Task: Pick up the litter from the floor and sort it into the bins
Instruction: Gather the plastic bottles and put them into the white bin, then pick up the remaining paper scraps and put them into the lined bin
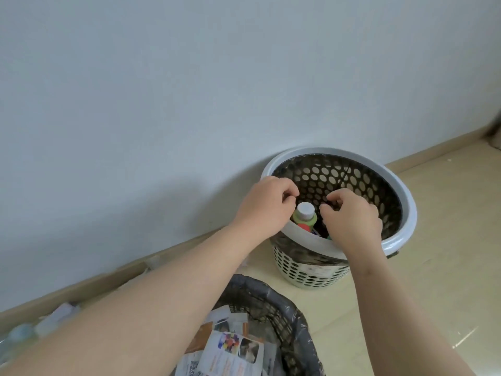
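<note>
Step in hand: depositing into the white bin [408, 210]. Both hands are over its mouth. The left hand [267, 204] is at the near-left rim and the right hand [352, 218] is above the near side of the opening.

Fingers: the left fingers [288, 192] and the right fingers [334, 202] are curled tightly inward. Whether either set pinches anything, such as the liner edge or a small item, cannot be told.

Task item: a green bottle [305, 214] with a white cap stands inside the white bin, just below and between the two sets of fingers. Red and other coloured pieces lie under it, but they are too hidden to identify.

Judged next move: withdraw both hands clear of the rim, then reach for the pale litter [61, 313] on the floor [433, 267], well left of the left fingers along the skirting.

Count:
- Bins: two. The white one is under the fingers, and a dark bin [282, 302] is nearer the person.
- Bottles plainly seen in the white bin: one.
- Leaflets [233, 348] in the dark bin: several, overlapping, so the number is uncertain.
- Floor litter: at least two blurred pieces.
</note>
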Tool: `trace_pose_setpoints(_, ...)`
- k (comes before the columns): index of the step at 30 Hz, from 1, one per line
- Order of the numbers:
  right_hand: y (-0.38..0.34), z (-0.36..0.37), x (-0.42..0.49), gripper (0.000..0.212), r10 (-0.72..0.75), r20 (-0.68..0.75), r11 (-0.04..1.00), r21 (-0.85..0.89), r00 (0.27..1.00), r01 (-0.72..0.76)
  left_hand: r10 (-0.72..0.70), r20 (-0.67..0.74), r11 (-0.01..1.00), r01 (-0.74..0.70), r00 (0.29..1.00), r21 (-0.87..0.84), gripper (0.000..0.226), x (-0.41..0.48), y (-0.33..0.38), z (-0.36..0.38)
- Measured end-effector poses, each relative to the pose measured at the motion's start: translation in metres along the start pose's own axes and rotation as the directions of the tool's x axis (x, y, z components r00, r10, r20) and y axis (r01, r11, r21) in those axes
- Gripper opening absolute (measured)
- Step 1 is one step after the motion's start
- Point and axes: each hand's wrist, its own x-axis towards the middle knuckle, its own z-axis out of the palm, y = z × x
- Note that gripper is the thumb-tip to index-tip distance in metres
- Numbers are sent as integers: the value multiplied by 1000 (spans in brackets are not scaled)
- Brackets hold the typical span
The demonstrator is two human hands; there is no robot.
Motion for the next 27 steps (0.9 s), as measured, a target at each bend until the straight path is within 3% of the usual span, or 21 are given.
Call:
trace_pose_setpoints(8, -100, 42, -38, 21, -205, -28, 942, 264, 978, 205, -249, -115, 963, 234, 962, -132, 17, -49, -66, -84)
trace_pose_setpoints(13, -148, 88, -87, 19, -330, 123, 908, 313, 936, 279, -399, -165, 905, 360, 902, -227, 20, -101, -126, -127)
trace_pose_setpoints(19, -196, 147, -149, 15, -370, 305, 895, 371, 877, 248, -521, -175, 843, 472, 835, -258, 21, -168, -193, -156)
trace_pose_setpoints(27, -219, 236, -228, 28, -409, 618, 912, 261, 672, 316, -608, -87, 793, 598, 789, -119, 15, -251, -277, -160)
